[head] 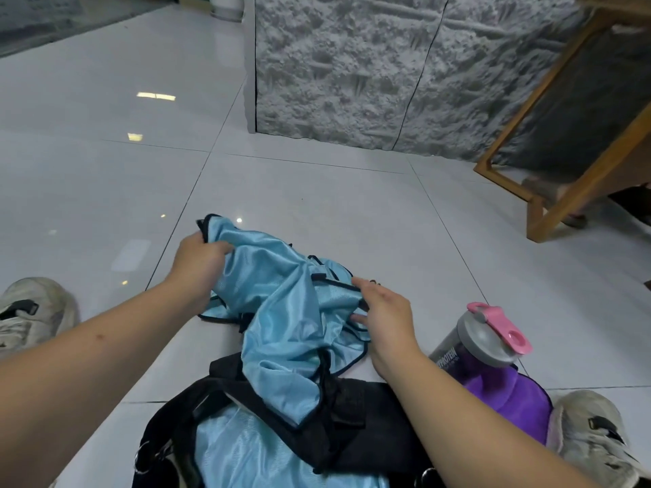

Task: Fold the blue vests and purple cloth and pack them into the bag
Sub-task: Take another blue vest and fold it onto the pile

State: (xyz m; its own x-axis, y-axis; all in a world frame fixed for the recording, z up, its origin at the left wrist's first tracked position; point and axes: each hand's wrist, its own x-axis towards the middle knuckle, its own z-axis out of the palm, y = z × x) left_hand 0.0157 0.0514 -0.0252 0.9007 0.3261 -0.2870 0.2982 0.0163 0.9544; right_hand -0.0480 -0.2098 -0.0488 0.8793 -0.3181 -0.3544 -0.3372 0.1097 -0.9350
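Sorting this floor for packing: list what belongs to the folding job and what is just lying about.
Belongs:
blue vest, gripped by left hand, touched by right hand
second blue vest in black bag
purple cloth

Lying about:
shaker bottle
wooden frame
shoes

I am reading one label only: white lettering on the dark band of the bottle [473,350] beside me, appearing as "NETOK"; the remaining characters are not legible.
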